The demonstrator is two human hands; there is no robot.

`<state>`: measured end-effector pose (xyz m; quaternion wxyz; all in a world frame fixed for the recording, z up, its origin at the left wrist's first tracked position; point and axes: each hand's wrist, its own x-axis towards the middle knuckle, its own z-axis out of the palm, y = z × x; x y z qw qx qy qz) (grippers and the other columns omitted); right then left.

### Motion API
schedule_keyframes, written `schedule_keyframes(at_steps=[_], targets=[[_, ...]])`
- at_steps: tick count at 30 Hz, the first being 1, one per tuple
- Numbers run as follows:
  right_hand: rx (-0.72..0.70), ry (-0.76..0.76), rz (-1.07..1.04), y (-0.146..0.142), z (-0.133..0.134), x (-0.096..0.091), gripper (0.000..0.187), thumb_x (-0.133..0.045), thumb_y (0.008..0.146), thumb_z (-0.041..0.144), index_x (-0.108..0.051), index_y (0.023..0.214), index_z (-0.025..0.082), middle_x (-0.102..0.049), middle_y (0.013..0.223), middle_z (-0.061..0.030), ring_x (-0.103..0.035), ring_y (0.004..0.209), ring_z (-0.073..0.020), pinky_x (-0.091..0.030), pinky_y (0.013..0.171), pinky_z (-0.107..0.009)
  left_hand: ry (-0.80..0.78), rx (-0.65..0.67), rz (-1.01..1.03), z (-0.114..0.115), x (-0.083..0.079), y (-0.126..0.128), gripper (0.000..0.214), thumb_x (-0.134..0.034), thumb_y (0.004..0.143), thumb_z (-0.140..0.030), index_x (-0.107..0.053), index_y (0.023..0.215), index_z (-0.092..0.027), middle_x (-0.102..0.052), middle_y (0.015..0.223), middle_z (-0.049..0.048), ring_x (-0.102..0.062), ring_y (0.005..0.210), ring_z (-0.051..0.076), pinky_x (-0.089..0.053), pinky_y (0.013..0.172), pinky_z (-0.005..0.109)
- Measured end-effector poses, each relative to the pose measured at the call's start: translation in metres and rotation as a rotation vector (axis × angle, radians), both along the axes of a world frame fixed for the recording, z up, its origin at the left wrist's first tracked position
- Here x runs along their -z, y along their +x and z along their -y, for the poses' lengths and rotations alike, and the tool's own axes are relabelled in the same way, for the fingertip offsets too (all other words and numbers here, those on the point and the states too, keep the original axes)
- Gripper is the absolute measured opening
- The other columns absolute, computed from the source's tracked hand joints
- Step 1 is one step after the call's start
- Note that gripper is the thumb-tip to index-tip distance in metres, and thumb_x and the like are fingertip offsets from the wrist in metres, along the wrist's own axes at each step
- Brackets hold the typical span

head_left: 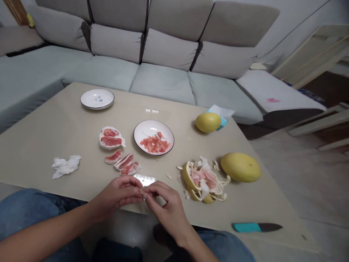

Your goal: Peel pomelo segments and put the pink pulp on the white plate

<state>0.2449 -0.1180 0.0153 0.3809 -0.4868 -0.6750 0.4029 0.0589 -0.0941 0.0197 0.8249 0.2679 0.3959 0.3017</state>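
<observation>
My left hand (121,193) and my right hand (163,205) meet at the near edge of the beige table (54,134), fingertips pinched together on a small piece of pomelo (142,194) that is mostly hidden. Just beyond them lie three peeled pink pomelo segments (122,162) and a larger peeled chunk (111,138). A white plate (154,137) holds pink pomelo flesh. To the right sits a pile of yellow rind and white pith (203,180).
An empty white plate (97,98) stands at the far left. Two whole yellow pomelos (240,167) (208,122) rest on the right. A teal-handled knife (257,227) lies near the front right edge. A crumpled tissue (65,165) lies left. A grey sofa (163,43) is behind.
</observation>
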Motion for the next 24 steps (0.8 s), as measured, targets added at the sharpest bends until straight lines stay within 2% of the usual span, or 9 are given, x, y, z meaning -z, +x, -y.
schedule_keyframes(at_steps=[5, 9, 12, 14, 18, 21, 24], targets=[[0.005, 0.013, 0.035, 0.004, -0.003, -0.005, 0.009, -0.059, 0.084, 0.017, -0.067, 0.079, 0.020, -0.063, 0.072, -0.0018, -0.058, 0.065, -0.0139, -0.047, 0.062, -0.025, -0.016, 0.003, -0.011, -0.001, 0.001, 0.000, 0.012, -0.076, 0.075, -0.019, -0.068, 0.084, -0.016, -0.070, 0.079, 0.0017, -0.066, 0.079, 0.012, -0.054, 0.086, 0.029], [0.042, 0.056, 0.102, 0.011, -0.017, -0.012, 0.012, -0.057, 0.083, 0.015, -0.063, 0.073, 0.019, -0.062, 0.067, -0.0002, -0.057, 0.060, -0.0129, -0.046, 0.059, -0.023, -0.016, -0.056, -0.031, -0.006, 0.001, -0.002, 0.010, -0.073, 0.078, -0.019, -0.068, 0.085, -0.015, -0.068, 0.075, 0.0007, -0.065, 0.075, 0.011, -0.055, 0.085, 0.029], [0.053, 0.140, 0.249, 0.021, -0.045, -0.009, 0.013, -0.055, 0.086, 0.018, -0.065, 0.079, 0.020, -0.067, 0.075, -0.0019, -0.061, 0.065, -0.0143, -0.048, 0.062, -0.023, -0.026, -0.085, -0.023, -0.010, 0.001, -0.004, 0.010, -0.071, 0.081, -0.019, -0.067, 0.089, -0.014, -0.068, 0.078, 0.0021, -0.064, 0.078, 0.011, -0.055, 0.085, 0.027], [0.131, 0.292, 0.411, 0.028, -0.072, -0.001, 0.014, -0.053, 0.088, 0.021, -0.067, 0.086, 0.020, -0.070, 0.082, -0.0034, -0.063, 0.070, -0.0158, -0.048, 0.065, -0.025, -0.048, -0.092, -0.001, -0.011, 0.002, -0.005, 0.010, -0.070, 0.081, -0.017, -0.067, 0.090, -0.014, -0.068, 0.082, 0.0030, -0.065, 0.081, 0.011, -0.054, 0.086, 0.027], [0.221, 0.357, 0.517, 0.035, -0.124, 0.017, 0.021, -0.049, 0.088, 0.016, -0.069, 0.093, 0.017, -0.070, 0.093, -0.0092, -0.064, 0.080, -0.0206, -0.047, 0.071, -0.029, -0.102, -0.110, 0.045, -0.013, 0.005, -0.008, 0.011, -0.072, 0.079, -0.013, -0.066, 0.088, -0.015, -0.068, 0.085, 0.0031, -0.067, 0.086, 0.013, -0.053, 0.091, 0.028], [0.248, 0.378, 0.607, 0.034, -0.142, 0.025, 0.024, -0.048, 0.087, 0.015, -0.071, 0.090, 0.018, -0.070, 0.093, -0.0109, -0.063, 0.083, -0.0230, -0.043, 0.071, -0.030, -0.113, -0.115, 0.073, -0.015, 0.008, -0.011, 0.014, -0.073, 0.078, -0.013, -0.066, 0.089, -0.015, -0.067, 0.087, 0.0022, -0.069, 0.089, 0.014, -0.052, 0.092, 0.028], [0.278, 0.385, 0.679, 0.034, -0.148, 0.027, 0.024, -0.051, 0.086, 0.017, -0.072, 0.076, 0.015, -0.069, 0.080, -0.0140, -0.062, 0.078, -0.0255, -0.040, 0.069, -0.032, -0.124, -0.106, 0.060, -0.017, 0.010, -0.013, 0.016, -0.074, 0.077, -0.015, -0.065, 0.090, -0.016, -0.067, 0.086, 0.0010, -0.069, 0.087, 0.014, -0.054, 0.086, 0.026]])
